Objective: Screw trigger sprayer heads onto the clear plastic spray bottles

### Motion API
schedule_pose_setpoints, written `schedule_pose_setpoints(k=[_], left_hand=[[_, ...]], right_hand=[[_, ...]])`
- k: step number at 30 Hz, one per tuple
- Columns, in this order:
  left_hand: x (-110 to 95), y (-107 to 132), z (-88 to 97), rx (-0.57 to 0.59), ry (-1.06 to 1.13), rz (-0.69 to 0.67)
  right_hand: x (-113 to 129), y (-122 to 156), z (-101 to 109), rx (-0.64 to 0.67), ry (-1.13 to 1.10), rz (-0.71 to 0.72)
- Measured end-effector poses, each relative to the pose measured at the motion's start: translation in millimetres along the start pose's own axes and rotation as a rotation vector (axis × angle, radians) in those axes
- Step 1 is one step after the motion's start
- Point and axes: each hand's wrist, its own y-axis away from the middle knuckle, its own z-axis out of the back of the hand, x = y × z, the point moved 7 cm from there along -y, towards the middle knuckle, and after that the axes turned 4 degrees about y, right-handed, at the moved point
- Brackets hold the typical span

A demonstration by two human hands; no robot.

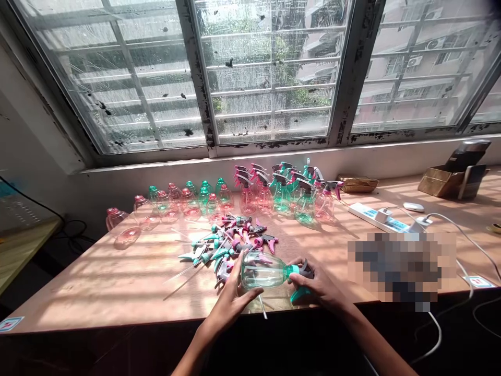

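Observation:
A clear green spray bottle point(263, 271) lies sideways in the air above the table's front edge, its base to the left. My left hand point(235, 292) is wrapped around the base end. At the neck, my right hand point(313, 279) grips the green-and-grey trigger sprayer point(300, 277), which sits on the bottle's mouth. Just behind the bottle lies a heap of loose trigger sprayers point(230, 240), pink, green and grey, with thin dip tubes sticking out.
Headless pink and green bottles point(190, 202) stand at the back left. Bottles fitted with sprayers point(282, 196) stand at the back centre. On the right are a power strip point(378, 216) with cables, a blurred patch and a cardboard box point(438, 180).

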Motion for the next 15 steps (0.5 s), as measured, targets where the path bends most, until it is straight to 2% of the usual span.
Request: schedule_pose_setpoints(k=[7, 12, 15], left_hand=[[2.2, -1.6, -2.1, 0.027, 0.061, -0.068], [4.9, -0.2, 0.4, -0.004, -0.033, 0.000], [-1.0, 0.5, 1.0, -0.010, -0.035, 0.000]], right_hand=[[0.8, -0.2, 1.4, -0.012, -0.051, -0.008], [3.6, 2.5, -0.8, -0.032, -0.010, 0.002], [3.0, 3.6, -1.3, -0.046, -0.002, -0.004]])
